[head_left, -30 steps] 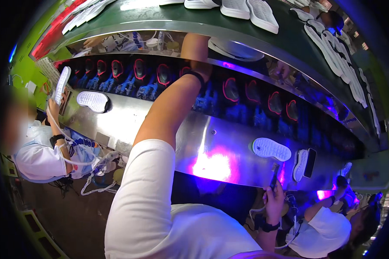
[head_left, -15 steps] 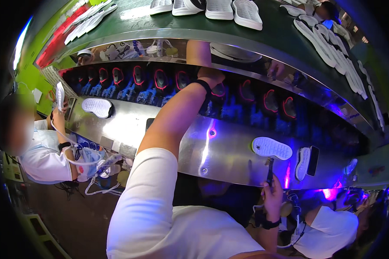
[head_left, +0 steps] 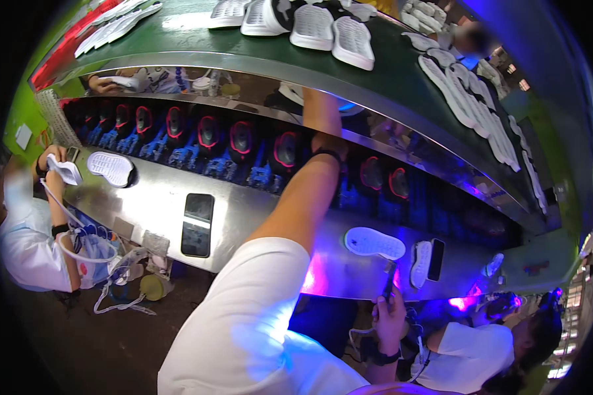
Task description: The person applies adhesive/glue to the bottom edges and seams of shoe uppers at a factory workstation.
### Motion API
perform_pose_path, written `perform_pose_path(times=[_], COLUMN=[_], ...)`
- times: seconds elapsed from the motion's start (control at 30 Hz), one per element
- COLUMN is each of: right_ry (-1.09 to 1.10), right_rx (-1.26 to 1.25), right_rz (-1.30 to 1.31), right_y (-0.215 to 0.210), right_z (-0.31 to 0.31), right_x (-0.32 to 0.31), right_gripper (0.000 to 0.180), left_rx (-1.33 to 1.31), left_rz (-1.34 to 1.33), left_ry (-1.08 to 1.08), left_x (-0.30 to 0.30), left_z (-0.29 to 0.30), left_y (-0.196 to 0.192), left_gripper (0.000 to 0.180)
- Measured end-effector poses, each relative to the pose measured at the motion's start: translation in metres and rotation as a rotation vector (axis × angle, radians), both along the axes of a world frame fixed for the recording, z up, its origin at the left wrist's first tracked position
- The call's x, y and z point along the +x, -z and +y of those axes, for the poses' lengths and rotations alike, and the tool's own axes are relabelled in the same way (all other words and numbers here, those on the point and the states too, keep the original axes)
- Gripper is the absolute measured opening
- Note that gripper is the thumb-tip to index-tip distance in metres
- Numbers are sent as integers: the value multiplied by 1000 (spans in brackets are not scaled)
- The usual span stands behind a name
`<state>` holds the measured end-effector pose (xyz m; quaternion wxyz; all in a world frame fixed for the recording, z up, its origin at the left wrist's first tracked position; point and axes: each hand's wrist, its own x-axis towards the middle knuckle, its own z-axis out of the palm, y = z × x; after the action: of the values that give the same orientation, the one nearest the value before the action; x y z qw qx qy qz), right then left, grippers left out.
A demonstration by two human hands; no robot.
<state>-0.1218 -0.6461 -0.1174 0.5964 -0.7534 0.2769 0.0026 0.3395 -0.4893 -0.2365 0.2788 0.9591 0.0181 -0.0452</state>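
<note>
The right hand [head_left: 389, 319] is closed around the handle of a slim, dark brush [head_left: 390, 282], whose head points away from the body. The white sole [head_left: 374, 243], the landmark for all positions given here, lies flat on the metal bench [head_left: 161, 189]; the brush is just on its near side, and whether the two touch cannot be told. The left hand [head_left: 329, 141] reaches beyond the white sole and to its left, at a row of red-rimmed forms [head_left: 241, 137]; its fingers are hidden, so the state of its grip cannot be told. Immediately right of the white sole lie a second sole [head_left: 420, 264] and, alongside that, a dark rectangular slab [head_left: 435, 260]. Well to the left of the white sole rests a black phone [head_left: 197, 225]; farther left is a third sole [head_left: 110, 169], near a co-worker's hand [head_left: 53, 155] with another white piece. Beyond the white sole and above it, a green surface [head_left: 178, 45] carries more soles [head_left: 311, 27].
</note>
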Motion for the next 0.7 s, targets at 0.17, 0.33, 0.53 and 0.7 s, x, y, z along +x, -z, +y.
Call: perform_pose_path(times=[0.17, 0.33, 0.53, 0.7], right_ry=[37, -32, -145, -194], right_rx=[49, 188, 146, 149], right_rz=[-28, -136, -237, -259], right_y=[1, 3, 13, 14], right_z=[-3, -3, 2, 20], right_x=[-7, 1, 7, 5], right_gripper=[48, 47, 48, 42], left_rx=[21, -1111, -1150, -798], left_rz=[-43, 287, 176, -118], left_ry=[171, -13, 56, 344], left_x=[-20, -133, -267, -340], left_z=[47, 123, 157, 159], left_y=[-24, -47, -103, -138], left_gripper=[46, 35, 53, 74])
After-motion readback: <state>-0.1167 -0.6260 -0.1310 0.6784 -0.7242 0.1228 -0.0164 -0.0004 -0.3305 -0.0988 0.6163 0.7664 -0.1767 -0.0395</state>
